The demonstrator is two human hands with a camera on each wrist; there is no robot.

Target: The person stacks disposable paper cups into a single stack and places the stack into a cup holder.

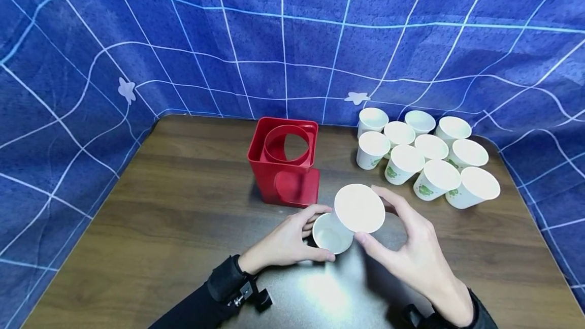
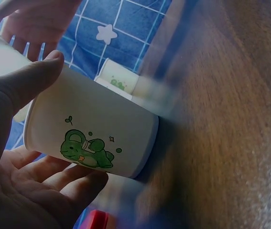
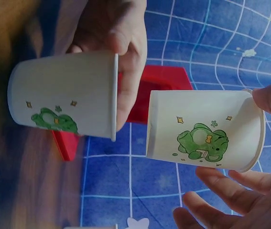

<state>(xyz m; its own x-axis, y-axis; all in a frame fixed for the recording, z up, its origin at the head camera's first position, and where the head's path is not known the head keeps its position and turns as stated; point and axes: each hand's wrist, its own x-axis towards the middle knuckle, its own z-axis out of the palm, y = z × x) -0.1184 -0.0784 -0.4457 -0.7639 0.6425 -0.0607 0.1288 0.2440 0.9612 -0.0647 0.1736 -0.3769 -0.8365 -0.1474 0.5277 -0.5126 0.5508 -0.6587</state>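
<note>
My left hand grips a white paper cup between thumb and fingers, low over the table. A green cartoon animal is printed on that cup's side in the left wrist view. Higher up and slightly to the right, a second paper cup is pinched near its rim by thumb and fingers of my right hand. It overlaps the lower cup in the head view, while the right wrist view shows a gap between its base and the lower cup's rim. Both cups have their mouths facing up.
A red square holder with a round ring in its top stands just beyond my left hand. Several more white paper cups stand grouped at the back right. Blue gridded cloth hangs behind the brown wooden table.
</note>
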